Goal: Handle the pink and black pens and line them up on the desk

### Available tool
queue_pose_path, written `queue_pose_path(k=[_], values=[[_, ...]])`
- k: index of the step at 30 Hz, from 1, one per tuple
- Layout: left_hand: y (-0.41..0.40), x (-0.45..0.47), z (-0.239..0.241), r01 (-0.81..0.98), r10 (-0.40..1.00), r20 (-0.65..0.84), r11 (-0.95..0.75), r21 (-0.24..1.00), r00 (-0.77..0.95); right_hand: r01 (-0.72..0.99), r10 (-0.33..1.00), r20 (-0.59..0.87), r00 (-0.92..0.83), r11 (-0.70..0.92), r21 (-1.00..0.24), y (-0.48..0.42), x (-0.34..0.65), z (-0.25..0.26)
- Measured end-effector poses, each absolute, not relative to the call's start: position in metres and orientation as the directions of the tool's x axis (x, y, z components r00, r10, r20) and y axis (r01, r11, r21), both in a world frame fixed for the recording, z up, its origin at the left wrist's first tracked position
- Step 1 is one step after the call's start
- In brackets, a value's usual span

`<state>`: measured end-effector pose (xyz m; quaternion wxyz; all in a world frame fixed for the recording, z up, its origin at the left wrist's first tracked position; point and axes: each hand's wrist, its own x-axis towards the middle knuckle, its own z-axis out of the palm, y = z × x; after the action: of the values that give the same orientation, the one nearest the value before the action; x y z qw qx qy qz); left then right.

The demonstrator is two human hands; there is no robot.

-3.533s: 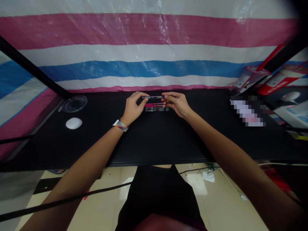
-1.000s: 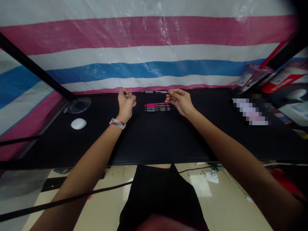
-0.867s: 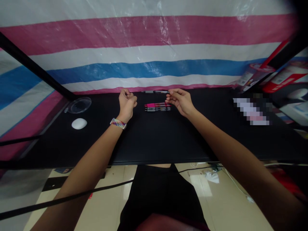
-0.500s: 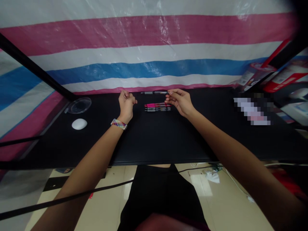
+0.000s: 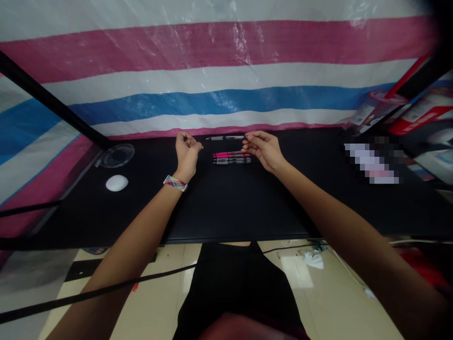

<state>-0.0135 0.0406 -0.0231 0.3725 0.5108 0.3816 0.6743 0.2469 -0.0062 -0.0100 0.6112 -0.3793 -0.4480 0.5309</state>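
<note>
Lying down already are several pens [image 5: 228,155], one grey pen [image 5: 218,138] in the grip of the right hand [image 5: 266,151], left hand [image 5: 186,155] I can't tell.

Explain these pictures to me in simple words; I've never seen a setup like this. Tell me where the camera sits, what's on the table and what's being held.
There is no machine here, just a person's two bare hands. The camera is worn on that person's head, looking forward and down.

The right hand pinches one end of a dark pen. The left hand is near the other end, apart from it.

On the black table lie pink and grey pens in a row, with a clear disc and a white rounded object to the left. A striped sheet hangs behind.
</note>
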Motion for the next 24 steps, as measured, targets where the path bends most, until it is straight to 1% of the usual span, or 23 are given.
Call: queue_pose_path(k=[3, 7, 10, 15, 21, 24], values=[[0.041, -0.015, -0.025, -0.104, 0.897, 0.418, -0.434, 0.895, -0.145, -0.323, 0.988, 0.153, 0.027, 0.154, -0.934, -0.006, 0.247, -0.011], [0.037, -0.011, -0.023, -0.128, 0.931, 0.365, -0.361, 0.924, 0.013, -0.333, 0.987, 0.158, 0.019, 0.155, -0.930, -0.006, 0.247, -0.011], [0.031, -0.007, -0.020, -0.079, 0.912, 0.402, -0.396, 0.915, 0.082, -0.312, 0.989, 0.145, 0.026, 0.146, -0.939, -0.007, 0.247, -0.011], [0.024, -0.003, -0.012, 0.072, 0.889, 0.447, -0.455, 0.888, 0.103, -0.315, 0.987, 0.159, 0.019, 0.157, -0.936, -0.006, 0.248, -0.012], [0.023, -0.003, -0.010, -0.011, 0.894, 0.444, -0.444, 0.896, 0.061, -0.284, 0.989, 0.146, 0.026, 0.147, -0.947, -0.007, 0.249, -0.011], [0.025, -0.005, -0.012, 0.048, 0.893, 0.445, -0.448, 0.893, 0.066, -0.289, 0.988, 0.152, 0.028, 0.153, -0.945, -0.007, 0.249, -0.011]])
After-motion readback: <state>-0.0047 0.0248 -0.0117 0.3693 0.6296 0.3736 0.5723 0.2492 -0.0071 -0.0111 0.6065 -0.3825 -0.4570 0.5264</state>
